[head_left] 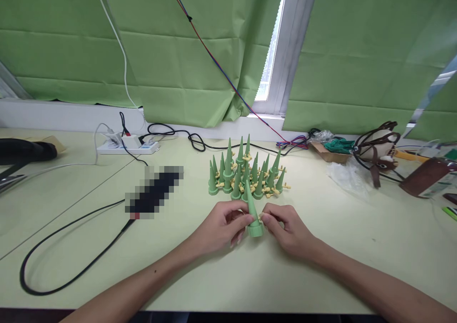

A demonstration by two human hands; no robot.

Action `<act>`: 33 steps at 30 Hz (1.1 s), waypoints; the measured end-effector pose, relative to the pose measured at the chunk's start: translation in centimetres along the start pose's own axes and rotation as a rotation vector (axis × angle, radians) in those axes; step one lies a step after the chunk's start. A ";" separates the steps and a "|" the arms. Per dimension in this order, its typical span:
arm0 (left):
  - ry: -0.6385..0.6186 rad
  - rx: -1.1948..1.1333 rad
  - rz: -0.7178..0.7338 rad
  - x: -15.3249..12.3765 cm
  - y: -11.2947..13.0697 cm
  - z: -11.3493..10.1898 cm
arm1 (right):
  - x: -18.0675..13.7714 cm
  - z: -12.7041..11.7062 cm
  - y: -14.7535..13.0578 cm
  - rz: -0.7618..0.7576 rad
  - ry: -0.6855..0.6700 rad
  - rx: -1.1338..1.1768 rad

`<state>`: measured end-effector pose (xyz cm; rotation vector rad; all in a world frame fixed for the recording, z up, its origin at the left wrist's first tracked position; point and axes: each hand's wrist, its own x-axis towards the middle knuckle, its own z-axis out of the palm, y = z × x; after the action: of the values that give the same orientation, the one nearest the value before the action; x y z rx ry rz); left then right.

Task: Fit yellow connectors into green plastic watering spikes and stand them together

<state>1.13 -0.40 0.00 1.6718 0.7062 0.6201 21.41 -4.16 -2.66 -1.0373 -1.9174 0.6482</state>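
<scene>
My left hand (231,222) pinches a green plastic plant watering spike (253,209) between thumb and fingers. The spike's point is up and leans slightly left, and its ribbed round base faces down toward me. At the spike's right side, my right hand (285,223) has thumb and forefinger closed on its small yellow valve (261,217), which is mostly covered by the fingertips. Just beyond my hands stands a cluster of similar green spikes (228,171), points up, many with yellow valves (269,190) sticking out sideways.
Left on the table lies a blurred black device (153,194) with a looping black cable (71,278). A white power strip (143,148) sits by the window wall. At the back right are a cardboard box (330,155), clear plastic bags (350,178) and a brown case (428,177).
</scene>
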 end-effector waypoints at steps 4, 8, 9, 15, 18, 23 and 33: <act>0.044 0.126 0.115 -0.1 -0.1 0.0 | 0.1 0.0 -0.1 0.006 -0.009 -0.018; 0.098 0.353 0.249 -0.1 -0.3 -0.1 | 0.2 0.1 -0.1 0.005 -0.010 -0.032; 0.108 0.398 0.282 -0.1 -0.5 -0.2 | 0.2 0.1 -0.1 0.004 -0.011 -0.035; 0.106 0.526 0.403 -0.1 -1.2 -0.4 | 0.2 0.1 -0.1 -0.006 -0.011 -0.058; 0.097 0.540 0.423 -0.1 -1.3 -0.4 | 0.3 0.1 -0.1 -0.012 -0.007 -0.067; 0.117 0.554 0.408 -0.1 -1.0 -0.3 | 0.4 0.1 0.0 0.009 0.000 -0.080; 0.090 0.111 0.042 0.1 -0.4 0.3 | 0.0 0.5 0.0 -0.030 0.035 -0.111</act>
<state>1.37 -0.52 -0.48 1.7737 0.7842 0.7004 20.95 -4.13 -2.94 -1.0793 -1.9531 0.5081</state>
